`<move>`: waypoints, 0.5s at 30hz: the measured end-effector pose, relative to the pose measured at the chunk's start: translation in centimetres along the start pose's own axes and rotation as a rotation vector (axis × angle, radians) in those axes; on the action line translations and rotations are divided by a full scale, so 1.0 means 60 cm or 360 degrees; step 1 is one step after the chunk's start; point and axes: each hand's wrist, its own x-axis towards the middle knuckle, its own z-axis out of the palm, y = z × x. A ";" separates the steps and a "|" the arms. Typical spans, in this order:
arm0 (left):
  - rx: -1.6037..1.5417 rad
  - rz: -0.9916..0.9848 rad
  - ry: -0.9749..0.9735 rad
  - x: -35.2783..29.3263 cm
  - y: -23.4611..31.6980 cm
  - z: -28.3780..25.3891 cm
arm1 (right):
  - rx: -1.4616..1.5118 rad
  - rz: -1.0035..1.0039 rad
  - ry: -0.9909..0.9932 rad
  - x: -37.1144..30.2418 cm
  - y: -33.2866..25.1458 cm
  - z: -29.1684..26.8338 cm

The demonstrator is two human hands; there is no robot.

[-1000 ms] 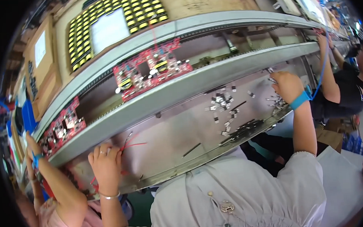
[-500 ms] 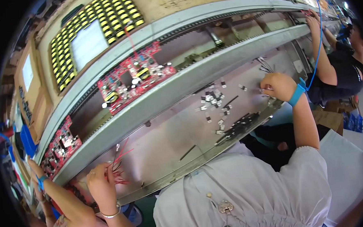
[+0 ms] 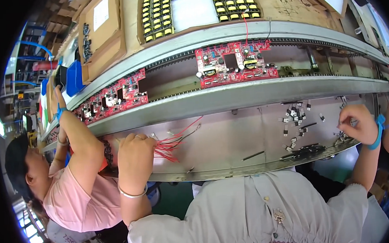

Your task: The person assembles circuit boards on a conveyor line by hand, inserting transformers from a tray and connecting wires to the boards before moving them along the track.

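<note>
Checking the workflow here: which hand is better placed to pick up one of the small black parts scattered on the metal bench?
Probably the right hand: it rests among the small black parts on the metal bench. The left hand is far off and holds red wires.

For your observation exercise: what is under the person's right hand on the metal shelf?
Under the right hand lie small dark leaded parts on the metal shelf; anything in its fingers is hidden.

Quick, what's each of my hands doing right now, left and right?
Left hand: closed around a bundle of thin red wires.
Right hand: fingers curled, pinching at small black electronic components on the grey metal bench; whether it holds one cannot be told.
</note>
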 end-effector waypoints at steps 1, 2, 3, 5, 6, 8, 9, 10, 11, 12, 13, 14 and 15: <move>-0.0137 0.0008 -0.0029 0.003 0.000 -0.008 | 0.0032 -0.0268 0.0055 0.018 -0.021 -0.008; -0.0136 0.0020 -0.0023 0.008 -0.001 -0.024 | 0.0038 -0.0445 0.0089 0.043 -0.047 -0.013; -0.0257 -0.0004 -0.0024 -0.008 0.001 -0.062 | 0.0066 -0.0676 0.0099 0.080 -0.079 -0.017; -0.0407 0.0110 0.0028 0.041 -0.005 -0.078 | 0.0022 -0.1067 0.0123 0.152 -0.117 -0.020; -0.0453 0.0167 0.0259 0.063 -0.004 -0.089 | 0.0087 -0.1173 0.0172 0.192 -0.130 -0.015; -0.0534 0.0194 0.0591 0.105 0.000 -0.098 | 0.0352 -0.1203 0.0157 0.259 -0.147 -0.005; -0.0525 0.0223 0.0618 0.127 0.002 -0.103 | 0.0554 -0.1127 0.0102 0.287 -0.156 -0.004; -0.0431 0.0236 0.0810 0.151 0.005 -0.104 | 0.0543 -0.1112 0.0081 0.319 -0.153 -0.005; -0.0330 0.0241 0.1003 0.171 0.006 -0.108 | 0.0535 -0.1106 0.0058 0.346 -0.149 -0.005; -0.0331 0.0246 0.0985 0.189 -0.004 -0.100 | 0.0589 -0.1057 0.0053 0.368 -0.143 0.002; -0.0329 0.0252 0.0990 0.203 -0.007 -0.096 | 0.0650 -0.1005 0.0039 0.387 -0.137 0.013; -0.0269 0.0264 0.1028 0.213 -0.010 -0.091 | 0.0737 -0.0995 0.0028 0.406 -0.133 0.027; -0.0211 0.0280 0.1063 0.222 -0.013 -0.083 | 0.0794 -0.0985 0.0029 0.410 -0.128 0.040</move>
